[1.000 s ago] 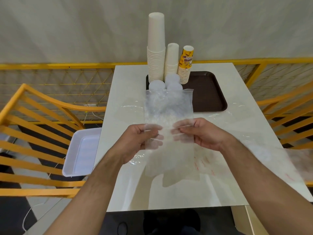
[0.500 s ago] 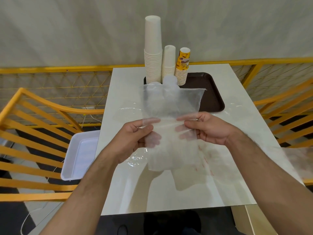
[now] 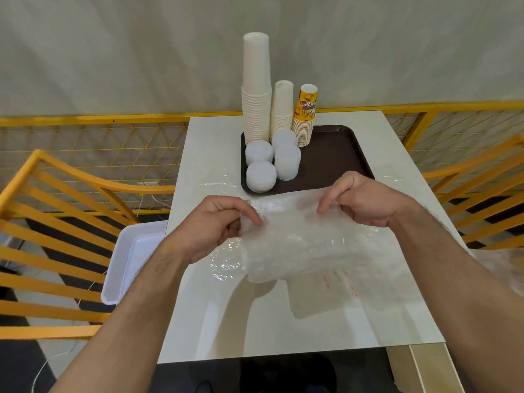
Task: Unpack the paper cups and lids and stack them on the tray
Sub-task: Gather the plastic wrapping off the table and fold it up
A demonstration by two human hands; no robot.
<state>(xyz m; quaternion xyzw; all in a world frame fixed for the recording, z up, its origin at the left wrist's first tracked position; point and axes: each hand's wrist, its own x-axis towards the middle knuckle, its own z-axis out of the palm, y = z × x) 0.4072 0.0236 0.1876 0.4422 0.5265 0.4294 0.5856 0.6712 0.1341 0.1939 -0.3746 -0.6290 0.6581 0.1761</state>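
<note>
A dark brown tray (image 3: 334, 163) lies at the far middle of the white table (image 3: 283, 321). On its left part stand a tall stack of white paper cups (image 3: 256, 92), a shorter white stack (image 3: 281, 109) and a yellow printed stack (image 3: 304, 114). Several short stacks of white lids (image 3: 261, 175) sit in front of them. An empty clear plastic bag (image 3: 300, 239) is held just above the table. My left hand (image 3: 215, 225) pinches its left side and my right hand (image 3: 365, 202) pinches its right top edge.
A white plastic bin (image 3: 133, 259) rests on the orange chair (image 3: 56, 194) left of the table. Another clear wrapper (image 3: 502, 265) lies at the table's right edge. Orange railings and a chair flank the right side; a wall stands behind.
The bag has come down from upright in front of the cups to low and crumpled over the table. My hands have moved apart, and the lids are now in plain sight.
</note>
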